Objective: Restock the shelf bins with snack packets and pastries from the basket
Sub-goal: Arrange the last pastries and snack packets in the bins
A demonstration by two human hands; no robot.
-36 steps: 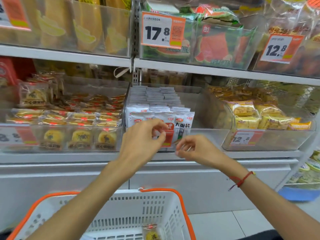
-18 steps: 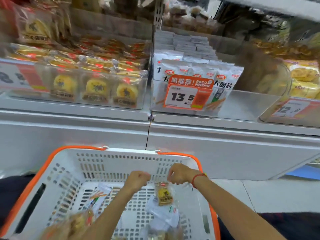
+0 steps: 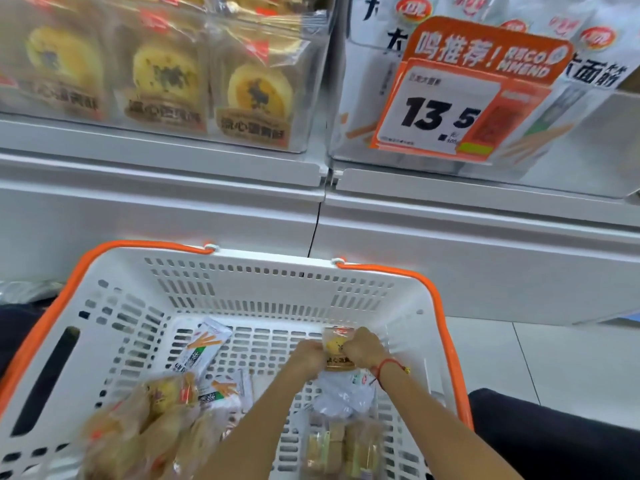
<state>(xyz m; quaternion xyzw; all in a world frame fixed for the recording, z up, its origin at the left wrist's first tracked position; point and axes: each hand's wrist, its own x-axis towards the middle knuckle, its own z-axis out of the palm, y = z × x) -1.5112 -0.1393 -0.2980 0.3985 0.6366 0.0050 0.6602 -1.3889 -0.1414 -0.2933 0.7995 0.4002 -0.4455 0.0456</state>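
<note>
Both hands down in the basket (image 3: pixel 242 271): left hand (image 3: pixel 309 356) and right hand (image 3: pixel 363 348) pinch one yolk pastry packet (image 3: pixel 335 344) between them, near the far right corner. White snack packets (image 3: pixel 204 348) lie toward the middle, bagged pastries (image 3: pixel 145 420) at the near left.

Shop aisle, orange price tag (image 3: pixel 464 98) reading 13.5, clear shelf bins (image 3: pixel 311 81) of packaged snacks, shopping basket (image 3: pixel 242 278)

An orange price tag (image 3: pixel 460 95) on the right-hand bin reads "13.5", headed "RECOMMEND" (beside Chinese characters); "大面筋" is printed on white packets (image 3: pixel 588 74) behind it.
</note>
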